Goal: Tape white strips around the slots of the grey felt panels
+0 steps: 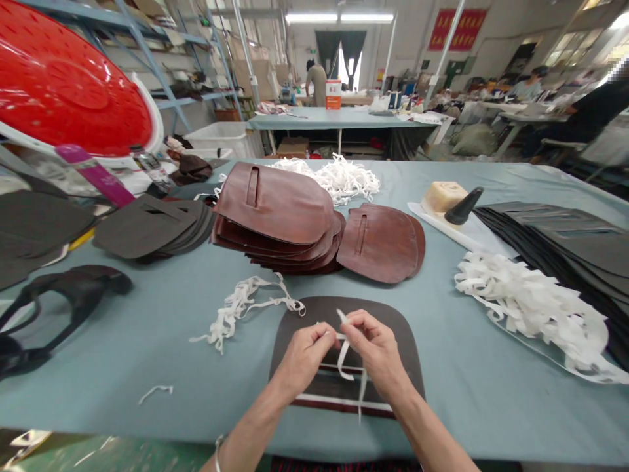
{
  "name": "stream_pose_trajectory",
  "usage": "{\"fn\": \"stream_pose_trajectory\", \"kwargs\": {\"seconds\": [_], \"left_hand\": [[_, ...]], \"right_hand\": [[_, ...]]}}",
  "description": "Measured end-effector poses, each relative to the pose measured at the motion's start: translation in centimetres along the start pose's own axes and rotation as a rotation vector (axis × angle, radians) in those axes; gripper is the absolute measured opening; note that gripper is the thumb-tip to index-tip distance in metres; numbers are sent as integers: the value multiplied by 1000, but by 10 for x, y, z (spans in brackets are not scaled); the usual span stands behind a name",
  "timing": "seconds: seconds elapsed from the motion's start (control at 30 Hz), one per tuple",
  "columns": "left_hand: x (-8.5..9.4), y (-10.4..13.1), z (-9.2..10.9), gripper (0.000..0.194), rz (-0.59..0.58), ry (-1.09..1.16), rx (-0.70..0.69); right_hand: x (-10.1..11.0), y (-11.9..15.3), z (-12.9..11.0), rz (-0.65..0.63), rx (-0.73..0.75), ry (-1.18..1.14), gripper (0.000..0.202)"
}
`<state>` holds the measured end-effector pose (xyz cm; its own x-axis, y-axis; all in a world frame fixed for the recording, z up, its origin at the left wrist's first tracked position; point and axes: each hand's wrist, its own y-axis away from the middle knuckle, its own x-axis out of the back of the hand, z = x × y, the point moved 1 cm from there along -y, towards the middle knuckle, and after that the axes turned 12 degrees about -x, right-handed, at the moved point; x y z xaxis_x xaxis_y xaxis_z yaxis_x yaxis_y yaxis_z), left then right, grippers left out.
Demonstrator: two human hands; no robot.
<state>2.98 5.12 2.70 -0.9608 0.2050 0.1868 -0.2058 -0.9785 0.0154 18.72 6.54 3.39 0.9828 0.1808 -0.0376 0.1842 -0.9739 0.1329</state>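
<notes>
Both hands are raised over a dark grey rounded panel at the table's near edge. My left hand pinches a narrow white strip between thumb and fingers. Close beside it, my right hand grips the same strip or its backing, and a pointed white end sticks up above the fingers. Part of the strip curls down below the hands. White bands run across the panel's near part, with dark red-brown material along its near edge. The fingers hide how the strip is split between the hands.
Brown leather flaps lie stacked beyond the panel, with a smaller brown pile beside them. Tangled white strips lie left; a white ribbon heap and black panels lie right. A red fan stands at the left.
</notes>
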Motion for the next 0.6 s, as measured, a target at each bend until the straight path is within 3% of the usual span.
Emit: {"fn": "stream_pose_trajectory", "kwargs": {"seconds": [0.1,0.2,0.37,0.5,0.6], "left_hand": [[11,-1,-12,27,151,88,105],[26,1,-18,27,267,127,110],[41,6,-11,29,298,102,64],[56,11,5,33,328,-84,-20],[81,18,19,30,436,-339,-143]], "right_hand": [[4,0,2,15,-56,-401,18],[22,-1,2,-5,-103,-608,19],[50,-6,4,110,-164,-681,18],[46,-10,4,69,-223,-717,18],[42,-12,3,28,-247,-778,15]]}}
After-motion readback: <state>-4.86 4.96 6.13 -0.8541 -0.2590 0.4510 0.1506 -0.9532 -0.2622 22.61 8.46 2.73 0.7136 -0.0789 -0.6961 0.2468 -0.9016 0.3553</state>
